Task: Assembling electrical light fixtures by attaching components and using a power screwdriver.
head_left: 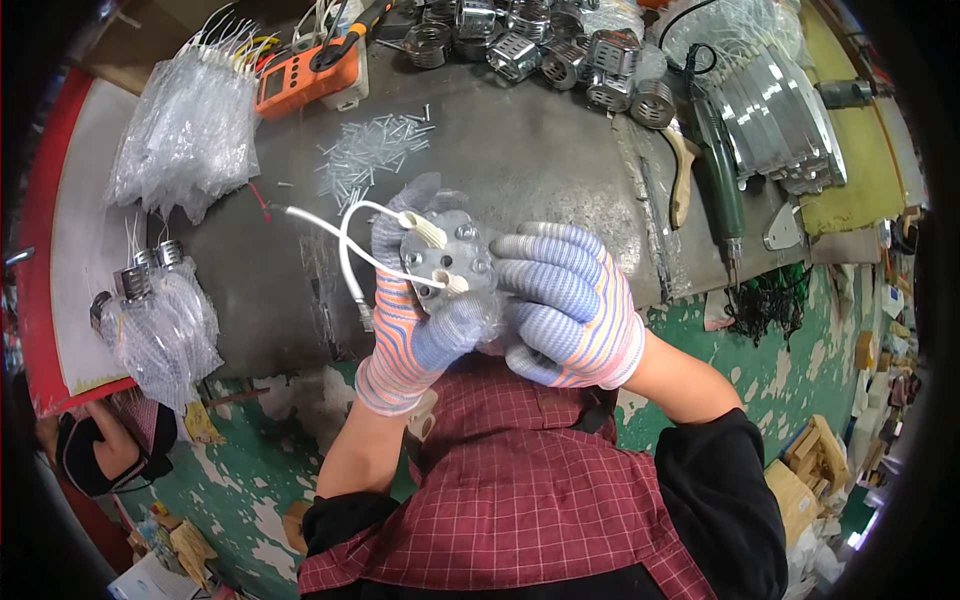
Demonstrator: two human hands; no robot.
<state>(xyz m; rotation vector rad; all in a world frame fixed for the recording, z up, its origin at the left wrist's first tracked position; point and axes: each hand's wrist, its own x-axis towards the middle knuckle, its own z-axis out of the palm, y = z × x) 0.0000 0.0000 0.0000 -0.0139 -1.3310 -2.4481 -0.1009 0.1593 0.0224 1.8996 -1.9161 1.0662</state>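
Round metal part [462, 250] with white fittings is located over the counter [480, 140], between the two gloved hands, face upward toward the camera. At far left, a co-worker's arm [115, 445] shows below the counter edge. Beside it lies a bubble-wrapped bundle [165, 335] with metal bands at its top; behind that lies a larger wrapped bundle [185, 140] with white wires protruding. An orange meter [290, 85] follows, leaning on a pale box. Loose screws [375, 145] form a pile nearer the middle. White sleeved leads [310, 219] extend left from the part. Left hand [412, 335] is clamped on the part, thumb over its near edge. Right hand [570, 300] has bent fingers at the part's right edge; whether it grips cannot be told. Perforated metal cylinders [515, 55] are massed along the back. Further right are a wooden handle [682, 185], a green power tool [718, 180] and, rightmost, a stack of curved metal bands [785, 120].
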